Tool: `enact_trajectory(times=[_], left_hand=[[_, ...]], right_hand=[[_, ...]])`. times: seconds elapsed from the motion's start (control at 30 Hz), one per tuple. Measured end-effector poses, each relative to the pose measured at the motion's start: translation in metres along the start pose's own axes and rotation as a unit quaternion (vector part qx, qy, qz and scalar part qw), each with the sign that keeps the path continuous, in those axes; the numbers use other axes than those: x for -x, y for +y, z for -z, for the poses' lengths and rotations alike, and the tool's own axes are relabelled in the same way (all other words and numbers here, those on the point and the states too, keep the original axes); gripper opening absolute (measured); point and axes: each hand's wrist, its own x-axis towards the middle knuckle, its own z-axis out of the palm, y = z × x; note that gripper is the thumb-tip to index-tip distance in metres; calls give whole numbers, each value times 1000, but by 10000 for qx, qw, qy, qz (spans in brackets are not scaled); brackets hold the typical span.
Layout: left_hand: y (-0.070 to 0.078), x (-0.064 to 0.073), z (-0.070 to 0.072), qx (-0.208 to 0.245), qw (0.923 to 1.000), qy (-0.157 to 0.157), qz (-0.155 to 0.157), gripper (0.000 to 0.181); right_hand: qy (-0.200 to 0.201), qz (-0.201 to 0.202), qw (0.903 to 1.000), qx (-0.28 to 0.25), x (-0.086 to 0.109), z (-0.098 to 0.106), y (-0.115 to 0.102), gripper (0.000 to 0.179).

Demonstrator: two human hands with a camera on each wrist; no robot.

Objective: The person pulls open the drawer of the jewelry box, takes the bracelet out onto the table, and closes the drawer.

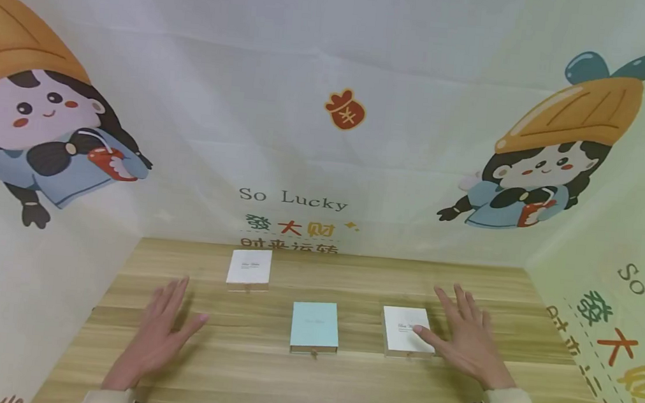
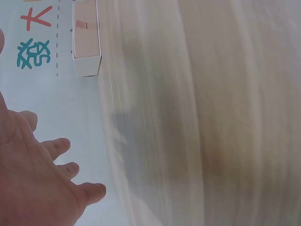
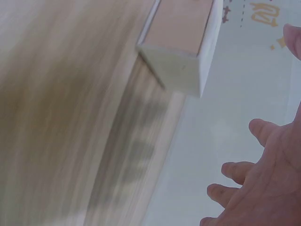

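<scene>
Lies flat on the wood-grain counter (image 1: 226,379), between both hands: a turquoise drawer box (image 1: 315,326), with a tabbed brown front toward the near side. Behind and left of the turquoise box, a white drawer box (image 1: 250,267) with small print on top, near the back cloth (image 1: 220,116). Just right of the turquoise box, past a narrow strip of wood, a second white drawer box (image 1: 399,339). Farther right of the turquoise box, the right hand (image 1: 468,342), with fingers straight and spread; in the head view, with its thumb across that second box's top, though apart from it in the right wrist view. Well left of the turquoise box, the left hand (image 1: 155,334), with fingers also extended and spread, apart from all three boxes.

Behind the turquoise box, at the counter's far edge, the back cloth; along the side edges, well left and right of the turquoise box, more printed cloth. Leftward and in front of the turquoise box, broad stretches of wood.
</scene>
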Motion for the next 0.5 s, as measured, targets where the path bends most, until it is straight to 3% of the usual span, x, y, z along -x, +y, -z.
enact_trajectory(times=[0.27, 0.5], left_hand=[[0, -8, 0, 547, 9981, -214, 173, 88], [3, -14, 0, 976, 9949, -179, 179, 84]], right_hand=[[75, 257, 9996, 25, -12, -8, -17, 91], [-8, 403, 9990, -187, -19, -13, -35, 87]])
